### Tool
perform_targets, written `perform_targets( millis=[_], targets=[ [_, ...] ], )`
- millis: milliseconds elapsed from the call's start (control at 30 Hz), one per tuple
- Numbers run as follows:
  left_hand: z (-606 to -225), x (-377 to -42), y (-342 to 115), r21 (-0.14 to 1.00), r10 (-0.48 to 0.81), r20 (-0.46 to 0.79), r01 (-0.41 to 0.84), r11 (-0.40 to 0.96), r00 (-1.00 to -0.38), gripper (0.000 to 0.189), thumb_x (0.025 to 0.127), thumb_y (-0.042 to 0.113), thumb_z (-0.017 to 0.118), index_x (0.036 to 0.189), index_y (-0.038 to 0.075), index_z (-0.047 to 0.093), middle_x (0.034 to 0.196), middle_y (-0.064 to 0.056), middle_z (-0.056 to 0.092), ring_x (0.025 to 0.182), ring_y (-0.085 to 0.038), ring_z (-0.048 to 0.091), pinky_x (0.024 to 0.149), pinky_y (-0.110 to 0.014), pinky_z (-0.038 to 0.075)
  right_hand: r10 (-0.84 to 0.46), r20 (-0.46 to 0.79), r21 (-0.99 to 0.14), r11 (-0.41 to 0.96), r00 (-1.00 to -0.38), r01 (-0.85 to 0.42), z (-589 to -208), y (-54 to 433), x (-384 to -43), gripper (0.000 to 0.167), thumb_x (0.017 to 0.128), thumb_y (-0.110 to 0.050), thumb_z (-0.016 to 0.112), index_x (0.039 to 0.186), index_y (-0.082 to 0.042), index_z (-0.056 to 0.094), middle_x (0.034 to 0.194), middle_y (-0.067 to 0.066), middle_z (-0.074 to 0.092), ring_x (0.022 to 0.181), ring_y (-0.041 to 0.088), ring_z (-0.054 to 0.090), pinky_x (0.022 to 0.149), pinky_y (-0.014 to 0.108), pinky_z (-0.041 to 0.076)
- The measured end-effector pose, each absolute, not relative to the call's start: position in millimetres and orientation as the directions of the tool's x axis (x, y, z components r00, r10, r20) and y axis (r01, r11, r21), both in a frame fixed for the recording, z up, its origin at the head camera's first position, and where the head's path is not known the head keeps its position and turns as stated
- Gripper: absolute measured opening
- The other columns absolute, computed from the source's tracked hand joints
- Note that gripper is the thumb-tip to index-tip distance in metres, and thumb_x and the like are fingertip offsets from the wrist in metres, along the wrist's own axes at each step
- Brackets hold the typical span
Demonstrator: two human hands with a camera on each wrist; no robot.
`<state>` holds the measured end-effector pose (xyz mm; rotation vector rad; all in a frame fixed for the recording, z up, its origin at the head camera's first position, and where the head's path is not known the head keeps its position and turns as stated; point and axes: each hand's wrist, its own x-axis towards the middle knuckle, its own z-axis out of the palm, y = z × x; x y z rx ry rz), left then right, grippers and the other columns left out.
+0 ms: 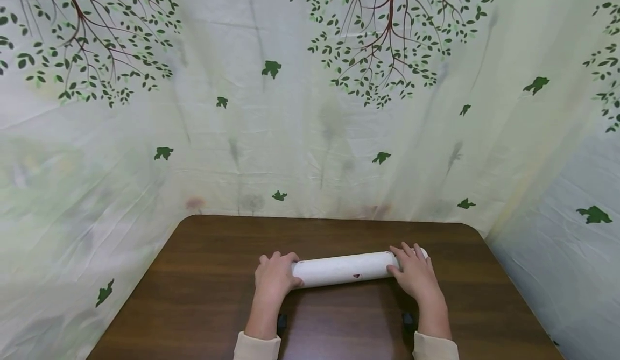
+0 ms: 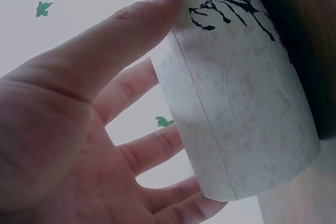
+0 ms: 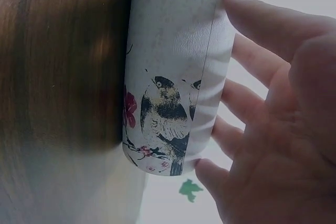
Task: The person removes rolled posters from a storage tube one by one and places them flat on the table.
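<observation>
A long white cylindrical tube (image 1: 346,268) lies across the table, its right end slightly farther back. My left hand (image 1: 275,280) grips the left end, with the thumb on the near side and the fingers spread behind. In the left wrist view, black brush-like lines show on the tube (image 2: 236,87) beside the thumb, and a thin seam runs lengthwise. My right hand (image 1: 417,276) holds the other end. Seen from the right wrist, that end of the tube (image 3: 168,35) carries a printed bird and red blossoms, with the fingers partly hidden behind it.
The brown wooden table (image 1: 213,295) has rounded far corners. Behind it hangs a pale cloth (image 1: 310,134) printed with trees and green leaves, and it continues along both sides. Small dark devices (image 1: 282,323) sit at both wrists, near the cream sleeves (image 1: 256,346).
</observation>
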<state>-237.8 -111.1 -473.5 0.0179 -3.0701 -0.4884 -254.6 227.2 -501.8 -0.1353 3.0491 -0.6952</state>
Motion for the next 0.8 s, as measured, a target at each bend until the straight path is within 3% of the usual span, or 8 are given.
perform_targets(
  millis=[800],
  targets=[
    [-470.9, -232.3, -113.3, 0.326, -0.022, 0.041, -0.007, 0.945, -0.999, 0.049, 0.075, 0.033, 0.097, 0.118, 0.022, 0.077, 0.113, -0.015, 0.071, 0.101, -0.041, 0.057, 0.076, -0.052, 0.054, -0.084, -0.008, -0.454, 0.888, -0.996, -0.071, -499.7, 224.3, -251.7, 0.060, 0.103, -0.031, 0.068, 0.157, -0.009, 0.051, 0.168, 0.031, 0.034, 0.159, 0.056, 0.014, 0.124, 0.078, 0.010]
  ],
)
